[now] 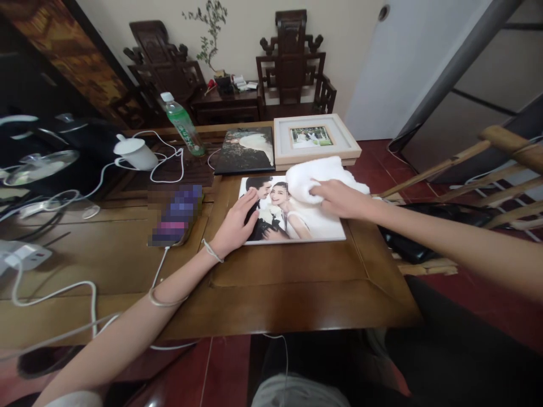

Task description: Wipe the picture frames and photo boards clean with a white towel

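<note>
A flat photo panel point(314, 229) with a printed wedding portrait lies on the wooden table. My left hand point(240, 221) rests flat on its left edge, fingers stretched out. On the panel's upper right, my right hand point(339, 198) grips a white cloth point(318, 172) that is bunched up and covers that corner. The cloth partly hides the fingers of this hand. Just behind the panel lie a dark photo panel point(244, 150) and a light wooden picture frame point(348, 141) with a small photo inside.
A phone point(178, 215) on a white cable lies left of my left hand. Further left are a green-labelled bottle point(182, 124), a white lidded cup point(136, 154), a power strip point(27, 255) and loose cables. The wooden table point(297, 299) ends at the right, near a bamboo chair point(504, 169).
</note>
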`<action>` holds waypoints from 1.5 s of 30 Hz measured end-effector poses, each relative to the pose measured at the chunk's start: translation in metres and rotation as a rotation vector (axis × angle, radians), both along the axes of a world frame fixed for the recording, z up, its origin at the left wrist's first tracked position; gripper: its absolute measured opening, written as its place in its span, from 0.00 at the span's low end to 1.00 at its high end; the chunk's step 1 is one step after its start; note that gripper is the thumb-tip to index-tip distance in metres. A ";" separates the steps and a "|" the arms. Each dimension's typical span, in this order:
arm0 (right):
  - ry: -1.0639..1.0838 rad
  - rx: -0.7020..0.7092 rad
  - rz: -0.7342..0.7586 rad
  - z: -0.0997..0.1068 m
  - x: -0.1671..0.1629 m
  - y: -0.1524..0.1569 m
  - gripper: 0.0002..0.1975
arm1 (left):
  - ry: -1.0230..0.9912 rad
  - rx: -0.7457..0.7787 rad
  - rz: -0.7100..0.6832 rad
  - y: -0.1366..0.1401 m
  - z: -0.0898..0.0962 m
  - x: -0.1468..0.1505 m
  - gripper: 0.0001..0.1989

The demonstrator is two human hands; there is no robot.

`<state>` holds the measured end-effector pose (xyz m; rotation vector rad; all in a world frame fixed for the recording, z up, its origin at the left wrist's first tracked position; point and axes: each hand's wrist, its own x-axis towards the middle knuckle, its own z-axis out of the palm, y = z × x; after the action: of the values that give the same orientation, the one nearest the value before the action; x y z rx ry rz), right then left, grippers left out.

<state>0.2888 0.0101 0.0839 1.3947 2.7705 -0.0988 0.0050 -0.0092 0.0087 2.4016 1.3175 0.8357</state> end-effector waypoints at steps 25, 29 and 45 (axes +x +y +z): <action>0.044 -0.080 0.014 0.024 -0.011 0.030 0.18 | 0.002 -0.011 0.000 -0.001 0.002 0.001 0.24; 0.065 -0.087 -0.051 0.033 -0.017 0.052 0.17 | -0.005 -0.014 0.005 -0.001 0.002 0.000 0.24; 0.078 -0.066 0.072 0.003 -0.004 -0.132 0.27 | -0.003 -0.006 0.012 -0.001 0.001 0.002 0.24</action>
<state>0.2848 -0.1220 0.0872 1.3024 2.8484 -0.2448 0.0069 -0.0101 0.0099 2.3896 1.3323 0.8363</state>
